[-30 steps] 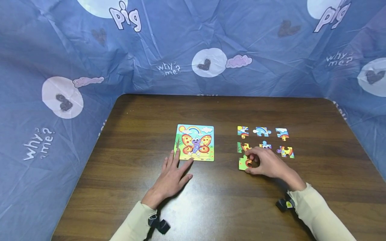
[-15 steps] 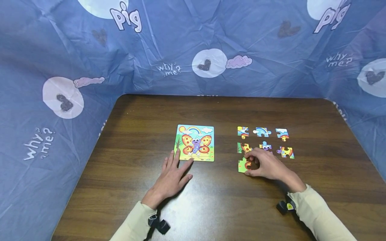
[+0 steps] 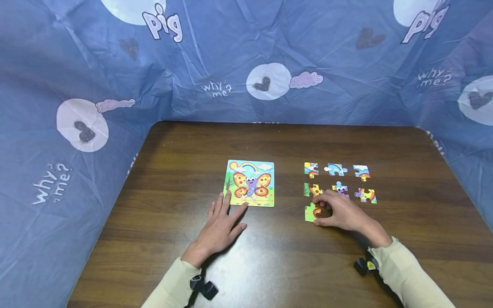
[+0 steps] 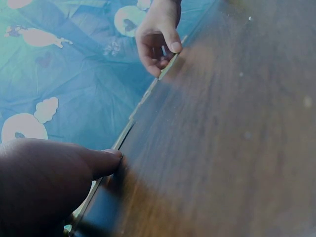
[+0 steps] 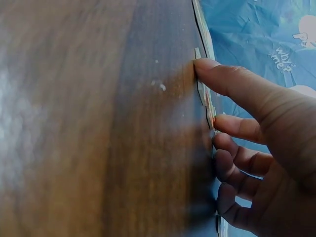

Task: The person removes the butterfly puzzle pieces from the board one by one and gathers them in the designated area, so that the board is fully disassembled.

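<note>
In the head view, my right hand pinches a green puzzle piece with red wing print, thumb at its near edge and index finger toward its far side. It lies on the table below a green-and-yellow piece. My palm side and lower fingers hide part of it; in the right wrist view the thumb touches its thin edge. Outstretched fingers of my left hand rest on the near left corner of the butterfly puzzle board, thumb on the table.
Two rows of loose pieces lie right of the board: a sun piece, a rainbow piece, a cloud piece, a purple face piece and a yellow wing piece. A blue printed cloth hangs behind the wooden table.
The green puzzle piece has slid slightly toward me and left with my right hand, widening its gap from the piece above. My left hand has stayed on the board.
</note>
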`<state>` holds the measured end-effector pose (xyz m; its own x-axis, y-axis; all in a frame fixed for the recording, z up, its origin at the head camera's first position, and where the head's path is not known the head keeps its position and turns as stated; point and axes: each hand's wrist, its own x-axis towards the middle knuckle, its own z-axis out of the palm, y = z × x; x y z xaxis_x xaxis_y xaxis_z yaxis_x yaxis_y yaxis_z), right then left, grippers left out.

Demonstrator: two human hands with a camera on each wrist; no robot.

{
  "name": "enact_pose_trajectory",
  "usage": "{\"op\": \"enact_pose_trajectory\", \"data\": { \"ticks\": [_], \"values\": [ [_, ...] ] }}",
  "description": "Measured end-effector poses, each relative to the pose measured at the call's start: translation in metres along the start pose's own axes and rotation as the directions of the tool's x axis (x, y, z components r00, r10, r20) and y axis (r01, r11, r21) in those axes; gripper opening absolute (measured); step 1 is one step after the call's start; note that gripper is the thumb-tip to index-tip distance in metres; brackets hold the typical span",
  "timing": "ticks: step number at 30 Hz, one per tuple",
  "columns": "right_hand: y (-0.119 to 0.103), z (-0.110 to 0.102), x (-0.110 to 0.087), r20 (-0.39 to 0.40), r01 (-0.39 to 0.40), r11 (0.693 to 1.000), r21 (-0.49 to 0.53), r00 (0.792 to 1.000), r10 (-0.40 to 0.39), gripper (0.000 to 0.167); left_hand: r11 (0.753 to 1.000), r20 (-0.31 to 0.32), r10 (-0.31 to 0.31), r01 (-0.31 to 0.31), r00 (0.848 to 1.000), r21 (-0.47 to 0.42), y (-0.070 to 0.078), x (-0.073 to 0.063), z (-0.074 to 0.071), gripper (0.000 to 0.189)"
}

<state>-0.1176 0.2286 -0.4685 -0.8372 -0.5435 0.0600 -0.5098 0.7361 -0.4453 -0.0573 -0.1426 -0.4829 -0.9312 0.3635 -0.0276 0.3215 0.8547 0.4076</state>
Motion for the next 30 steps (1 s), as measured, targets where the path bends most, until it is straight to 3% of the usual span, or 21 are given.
{"op": "enact_pose_trajectory", "data": {
  "ticks": [16, 24, 30],
  "values": [
    [-0.007, -0.01, 0.007, 0.055, -0.032, 0.999, -0.004, 0.998, 0.032, 0.056, 1.0, -0.006, -0.002, 0.002, 1.0, 0.01, 0.001, 0.0, -0.001, 0.056],
    [-0.025, -0.028, 0.034, -0.035, 0.026, 0.999, -0.029, 0.999, -0.027, 0.049, 1.0, -0.008, -0.001, 0.001, 1.0, 0.004, 0.001, -0.001, -0.001, 0.055],
    [-0.052, -0.035, 0.062, -0.043, 0.027, 0.999, 0.019, 0.999, -0.026, 0.048, 1.0, -0.003, -0.003, 0.003, 1.0, 0.01, 0.001, -0.001, -0.001, 0.055]
  ]
}}
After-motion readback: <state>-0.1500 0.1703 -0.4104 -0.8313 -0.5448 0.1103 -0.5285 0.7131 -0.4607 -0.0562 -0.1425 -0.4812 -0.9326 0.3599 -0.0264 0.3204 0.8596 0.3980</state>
